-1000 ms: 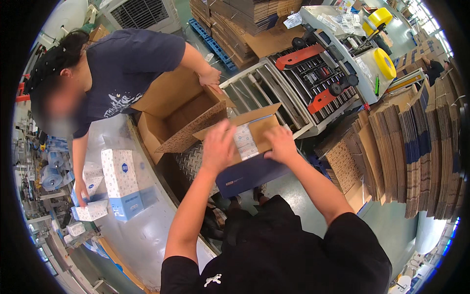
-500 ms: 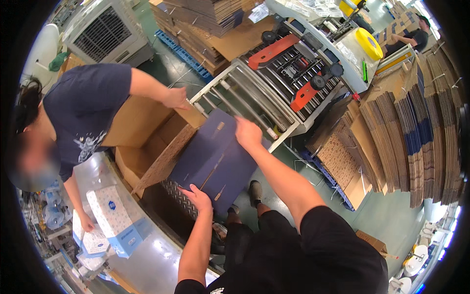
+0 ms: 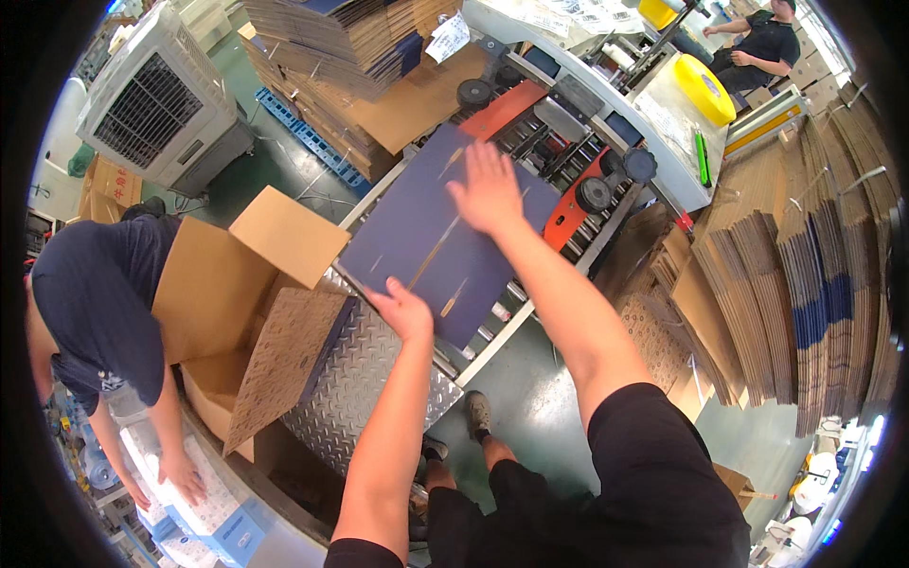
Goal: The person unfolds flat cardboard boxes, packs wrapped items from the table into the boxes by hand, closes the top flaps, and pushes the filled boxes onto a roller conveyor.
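A closed dark blue carton [image 3: 426, 256] lies tilted across a roller conveyor, part of it over the orange-sided machine section. My right hand [image 3: 490, 189] rests on its top, fingers spread and outstretched. At the carton's near left edge is my left hand [image 3: 402, 310], thumb apart and fingers against the side; part of the fingers is hidden. Left of it stands an open brown carton [image 3: 213, 284] with raised flaps. Beyond that, a co-worker [image 3: 99, 303] in a dark shirt bends down, both hands on white-and-blue packages [image 3: 194, 488].
A diamond-plate metal ramp [image 3: 365, 364] lies between the open carton and the conveyor [image 3: 507, 331]. Stacked flat cardboard [image 3: 757, 293] fills the right side; more cardboard on a blue pallet [image 3: 303, 133] is at the back. A grey air cooler [image 3: 161, 104] stands far left. Another person [image 3: 762, 47] sits at upper right.
The dark blue carton has moved away from me and onto the conveyor. My right hand has shifted from its far edge to its top. The co-worker has let go of the open carton's flap and bent down.
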Available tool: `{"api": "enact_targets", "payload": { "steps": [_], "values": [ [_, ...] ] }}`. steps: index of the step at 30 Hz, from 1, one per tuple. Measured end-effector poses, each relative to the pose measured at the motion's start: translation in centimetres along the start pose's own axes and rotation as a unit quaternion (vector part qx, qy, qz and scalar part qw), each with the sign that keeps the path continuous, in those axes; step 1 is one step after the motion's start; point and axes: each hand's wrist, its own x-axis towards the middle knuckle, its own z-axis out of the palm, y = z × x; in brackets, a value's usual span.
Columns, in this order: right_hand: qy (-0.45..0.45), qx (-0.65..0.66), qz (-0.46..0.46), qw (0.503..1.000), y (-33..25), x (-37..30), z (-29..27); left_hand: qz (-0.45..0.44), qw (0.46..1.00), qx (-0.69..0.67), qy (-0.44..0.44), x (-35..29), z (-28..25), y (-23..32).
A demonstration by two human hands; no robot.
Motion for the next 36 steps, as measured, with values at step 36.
{"api": "enact_targets", "payload": {
  "steps": [36],
  "values": [
    [0.332,-0.256,0.033,0.908,16.2,-14.6,-97.5,0.034,0.843,0.21,-0.495,-16.8,-20.1,-9.8]
  ]
}}
